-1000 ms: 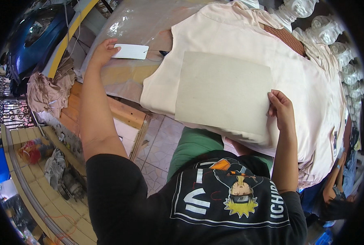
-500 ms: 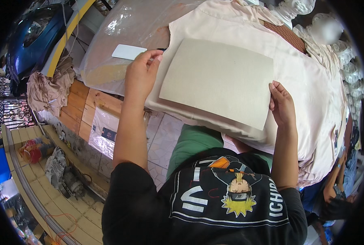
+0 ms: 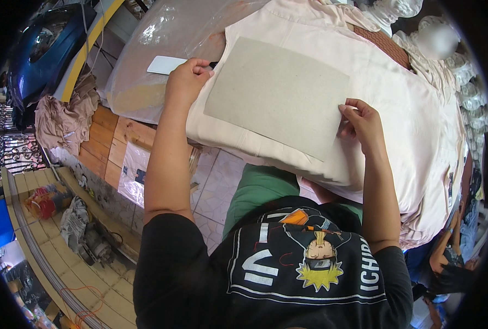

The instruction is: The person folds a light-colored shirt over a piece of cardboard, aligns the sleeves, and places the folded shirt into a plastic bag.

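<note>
Grey cardboard, a flat rectangular sheet (image 3: pixel 279 96), is laid on a pale pink garment (image 3: pixel 397 109) that is spread over the tabletop (image 3: pixel 109 137). The sheet's far-left corner is pinched by the fingers of the left hand (image 3: pixel 186 82), which are curled closed on its edge; the near-right edge is gripped by the fingers of the right hand (image 3: pixel 361 123), thumb on top. A second ago the left hand was stretched out away from the board, resting at a small white card (image 3: pixel 164 64); half a second ago it was brought back to the sheet's edge, and the sheet has since been shifted slightly across the cloth. The card now lies just beyond the left fingers, on a clear plastic bag (image 3: pixel 161 38). With both hands on the board, the sheet appears to be getting squared on the garment, probably as a stiffener or folding form. Folded cloth edges show just below the right fingers.
</note>
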Motion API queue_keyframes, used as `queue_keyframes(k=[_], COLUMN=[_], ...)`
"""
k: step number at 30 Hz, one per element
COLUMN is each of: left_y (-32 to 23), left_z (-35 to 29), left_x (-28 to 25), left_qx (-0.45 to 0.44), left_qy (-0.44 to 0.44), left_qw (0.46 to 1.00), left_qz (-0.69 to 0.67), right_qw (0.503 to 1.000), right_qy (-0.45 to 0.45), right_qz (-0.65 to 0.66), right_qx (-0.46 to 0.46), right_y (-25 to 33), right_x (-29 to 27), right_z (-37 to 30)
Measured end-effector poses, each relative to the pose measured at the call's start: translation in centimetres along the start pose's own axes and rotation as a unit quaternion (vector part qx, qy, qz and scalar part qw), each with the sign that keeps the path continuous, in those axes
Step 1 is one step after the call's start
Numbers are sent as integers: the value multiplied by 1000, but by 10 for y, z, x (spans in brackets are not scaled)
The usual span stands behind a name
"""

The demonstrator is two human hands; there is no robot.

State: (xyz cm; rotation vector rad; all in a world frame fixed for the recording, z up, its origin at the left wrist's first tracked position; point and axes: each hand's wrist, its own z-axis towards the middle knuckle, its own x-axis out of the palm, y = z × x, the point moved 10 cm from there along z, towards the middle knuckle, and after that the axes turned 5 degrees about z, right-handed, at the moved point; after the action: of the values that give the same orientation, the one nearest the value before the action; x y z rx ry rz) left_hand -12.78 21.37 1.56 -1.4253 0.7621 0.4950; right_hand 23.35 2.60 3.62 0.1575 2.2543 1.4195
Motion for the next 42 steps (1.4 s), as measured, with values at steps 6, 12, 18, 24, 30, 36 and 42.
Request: queue_keyframes(k=[6, 12, 18, 24, 30, 36, 42], left_y=[5, 5, 8, 9, 6, -101, -54], left_z=[1, 0, 4, 5, 1, -51, -48], left_x=[3, 5, 6, 8, 8, -8, 13], left_qx=[-10, -11, 0, -2, -10, 207, 47], left_qy=[20, 42, 60, 71, 90, -161, -51], left_qw=[998, 995, 993, 991, 992, 942, 994], left_qz=[-59, -93, -102, -114, -86, 208, 85], right_qw=[1000, 1000, 1000, 999, 999, 999, 1000], right_qy=[13, 21, 31, 32, 24, 23, 11], right_qz=[-10, -15, -2, 5, -37, -35, -3], right_qx=[-6, -9, 2, 8, -17, -10, -14], right_y=[0, -1, 0, -1, 12, 11, 6], right_x=[6, 8, 12, 12, 17, 17, 16], right_z=[3, 4, 1, 0, -8, -9, -7])
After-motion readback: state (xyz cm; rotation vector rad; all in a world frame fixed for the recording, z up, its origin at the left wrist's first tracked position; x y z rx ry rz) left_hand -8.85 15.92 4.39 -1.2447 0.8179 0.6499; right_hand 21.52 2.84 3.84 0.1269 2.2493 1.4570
